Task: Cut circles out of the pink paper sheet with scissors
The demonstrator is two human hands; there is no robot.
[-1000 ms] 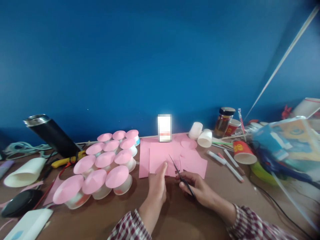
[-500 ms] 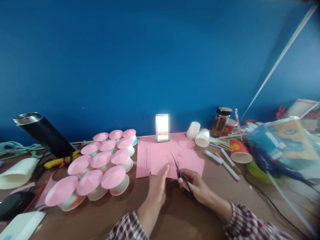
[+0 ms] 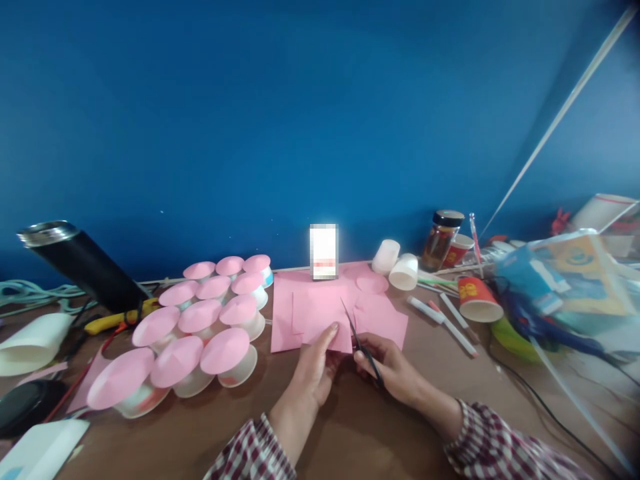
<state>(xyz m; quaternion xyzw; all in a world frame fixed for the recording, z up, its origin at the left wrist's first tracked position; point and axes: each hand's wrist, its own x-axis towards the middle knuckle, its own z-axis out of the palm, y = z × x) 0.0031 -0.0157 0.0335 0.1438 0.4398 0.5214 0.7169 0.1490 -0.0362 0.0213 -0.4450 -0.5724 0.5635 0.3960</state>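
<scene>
My left hand [image 3: 320,363] pinches the lower edge of a pink paper piece [image 3: 325,317], thumb on top and fingers beneath. Black scissors [image 3: 369,360] are held in my right hand [image 3: 387,367]; their tip points up and left over the right part of that piece. Larger pink paper [image 3: 283,333] lies flat beneath and behind. A pink round piece [image 3: 371,285] rests at its upper right, with more pink paper [image 3: 393,323] below it. Left of the paper stand several cups topped with pink cones [image 3: 225,350].
White cups [image 3: 404,272], markers [image 3: 460,338], a red cup [image 3: 480,300] and a lidded jar [image 3: 443,237] are on the right, beside a clear bag [image 3: 575,280]. A black flask [image 3: 90,267] leans at the left, near yellow-handled pliers [image 3: 113,322]. A blue wall [image 3: 300,120] rises behind.
The pink piece in my left hand has shifted slightly left and tilted, showing more of its left side. My left hand's fingers have curled further under it. The view has shifted slightly.
</scene>
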